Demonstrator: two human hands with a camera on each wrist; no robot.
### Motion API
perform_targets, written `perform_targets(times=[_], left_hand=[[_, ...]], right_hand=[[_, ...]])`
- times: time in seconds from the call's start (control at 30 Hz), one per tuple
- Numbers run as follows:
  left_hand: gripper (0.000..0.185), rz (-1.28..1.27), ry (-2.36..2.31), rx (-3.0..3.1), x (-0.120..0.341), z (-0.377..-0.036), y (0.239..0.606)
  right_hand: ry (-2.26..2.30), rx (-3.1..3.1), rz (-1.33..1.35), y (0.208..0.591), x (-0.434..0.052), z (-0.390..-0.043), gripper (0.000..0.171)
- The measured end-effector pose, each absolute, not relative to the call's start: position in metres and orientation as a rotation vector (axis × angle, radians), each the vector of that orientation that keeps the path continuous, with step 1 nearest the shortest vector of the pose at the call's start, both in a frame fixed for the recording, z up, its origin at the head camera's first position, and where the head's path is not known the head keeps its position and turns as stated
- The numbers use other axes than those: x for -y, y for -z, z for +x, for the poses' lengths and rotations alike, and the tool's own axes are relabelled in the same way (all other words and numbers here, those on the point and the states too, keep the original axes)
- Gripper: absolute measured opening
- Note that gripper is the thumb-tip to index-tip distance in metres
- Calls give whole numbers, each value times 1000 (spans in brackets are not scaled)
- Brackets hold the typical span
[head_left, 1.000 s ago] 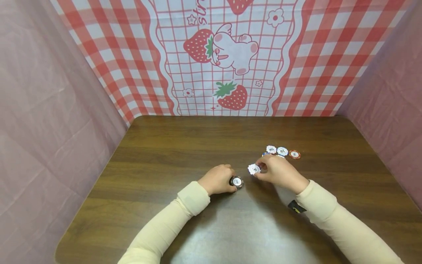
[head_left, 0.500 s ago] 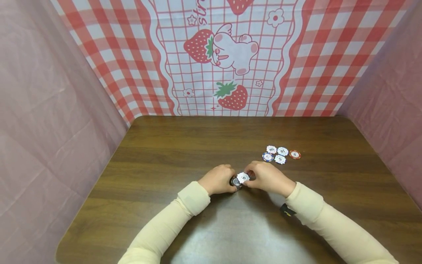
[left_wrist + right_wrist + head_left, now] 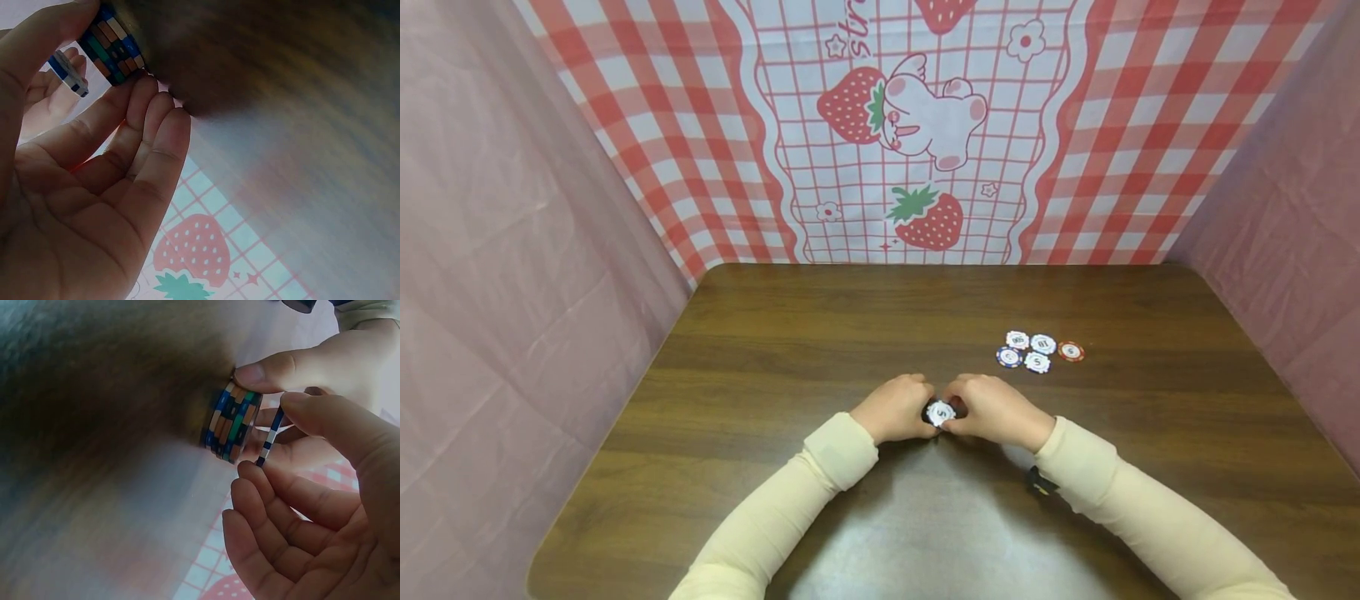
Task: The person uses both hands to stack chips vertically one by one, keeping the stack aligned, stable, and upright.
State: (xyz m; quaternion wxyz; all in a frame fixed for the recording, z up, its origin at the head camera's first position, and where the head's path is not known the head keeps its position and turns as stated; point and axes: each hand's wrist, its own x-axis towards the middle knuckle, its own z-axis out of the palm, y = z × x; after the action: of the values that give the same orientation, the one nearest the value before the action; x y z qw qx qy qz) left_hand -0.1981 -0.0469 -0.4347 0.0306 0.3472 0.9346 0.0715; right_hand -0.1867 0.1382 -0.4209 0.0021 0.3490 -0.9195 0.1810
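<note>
Chip (image 3: 940, 412) above stack (image 3: 230, 425), between hands

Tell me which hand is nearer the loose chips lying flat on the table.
Right. The right hand is beside the stack, closer to the loose chips; the left hand grips the stack from its far side.

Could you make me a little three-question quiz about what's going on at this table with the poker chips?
1. True or false: the left hand holds the stack of chips steady on the table.
2. What does the right hand pinch? A) a white chip with blue edge marks B) a playing card C) a die
3. How many loose chips lie apart, to the right?

Key: 1 true. 2 A, the white chip is just above the stack. 3 five.
</note>
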Motion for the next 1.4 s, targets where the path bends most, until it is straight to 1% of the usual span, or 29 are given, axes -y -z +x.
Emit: perform_targets(times=[0.47, 0.9, 1.4], left_hand=[[24, 1092, -244, -2889, 47, -199, 436], [23, 1096, -234, -2890, 47, -199, 437], [31, 1076, -289, -2888, 49, -198, 436]], right_hand=[[-543, 2921, 1071, 423, -134, -189, 22], [-528, 2931, 1079, 426, -134, -191, 20], [-537, 2902, 1060, 422, -140, -192, 21]])
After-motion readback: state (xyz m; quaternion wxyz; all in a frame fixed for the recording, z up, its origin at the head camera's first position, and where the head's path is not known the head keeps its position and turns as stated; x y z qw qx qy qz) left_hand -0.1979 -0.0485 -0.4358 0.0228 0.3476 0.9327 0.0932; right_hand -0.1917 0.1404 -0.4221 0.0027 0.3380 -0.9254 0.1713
